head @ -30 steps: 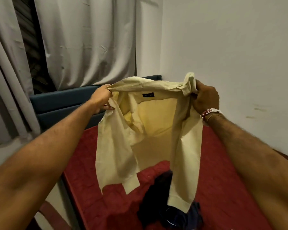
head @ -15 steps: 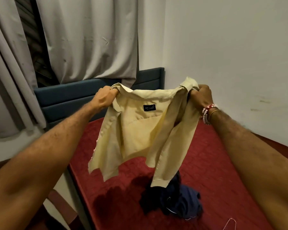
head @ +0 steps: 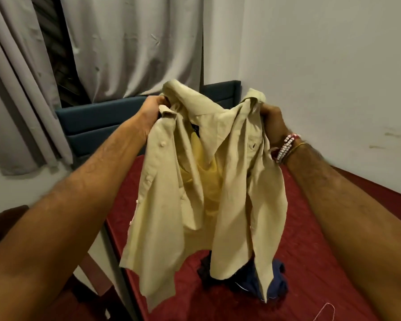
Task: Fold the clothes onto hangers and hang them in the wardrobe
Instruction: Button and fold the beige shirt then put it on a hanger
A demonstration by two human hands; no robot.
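Cream cotton to deal with: holding a shirt [head: 202, 181] up by its shoulders, clear of the red bed [head: 315, 228] and right above a dark heap of clothes [head: 248, 281] lying on it. Gripping the shoulder beside the collar with the left hand [head: 153, 114], fingers curled tight into a bunch of cloth; clutching the other shoulder the same way with the right hand [head: 273, 121], beaded bracelets [head: 287, 145] at that wrist. Hanging open at the front, collar slumped and lopsided, tails just over the heap, perhaps brushing it; hard to tell. Judged as the straightening step, ahead of any hanging. To do it well: draw both fists gently apart to square the shoulders, level them, then give one light shake to drop the fronts straight. Avoid yanking, for fear of straining the seams or popping a button. Next, probably, shift to a one-handed hold at the collar, freeing the other hand for seemingly a thin wire hanger [head: 324, 311] on the bed at the lower right, only partly in view. Feed it in through the open front, one shoulder at a time. No wardrobe in sight.
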